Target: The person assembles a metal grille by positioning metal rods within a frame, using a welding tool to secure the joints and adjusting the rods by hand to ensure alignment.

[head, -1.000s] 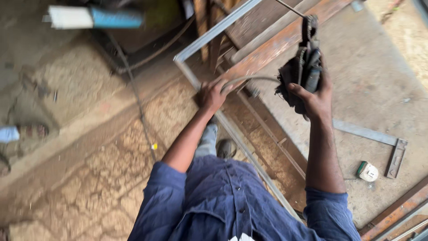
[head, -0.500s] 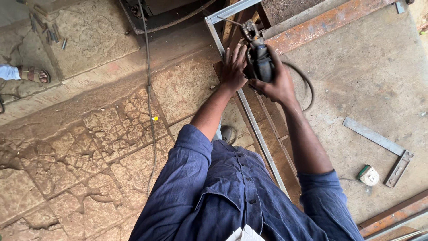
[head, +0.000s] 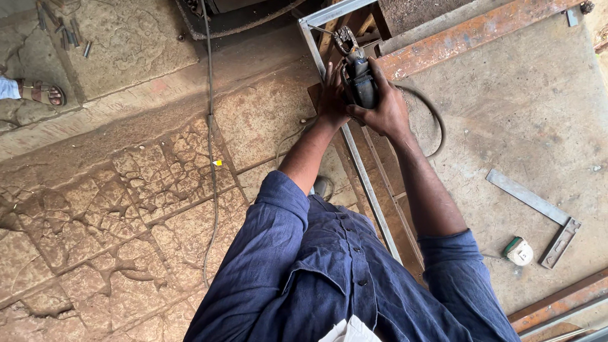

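Steel frame [head: 354, 161] and rusty beam [head: 475, 31] hem the grinder [head: 358, 76]; bare concrete right.

Dark blue button-front work shirt [head: 342, 278], collar open, sleeves rolled above elbows, forearms bare; white scrap at chest; grey shoe [head: 322, 187] below.

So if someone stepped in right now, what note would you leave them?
Left hand: fingers resting against the grinder, beside the grey frame.
Right hand: gripping the grinder's body; its cord loops behind the wrist.
Grinder head sits at the frame's corner, over the rusty beam.
Square and tape measure lie on the concrete to the right.
Done or left: cannot tell; no sparks visible.
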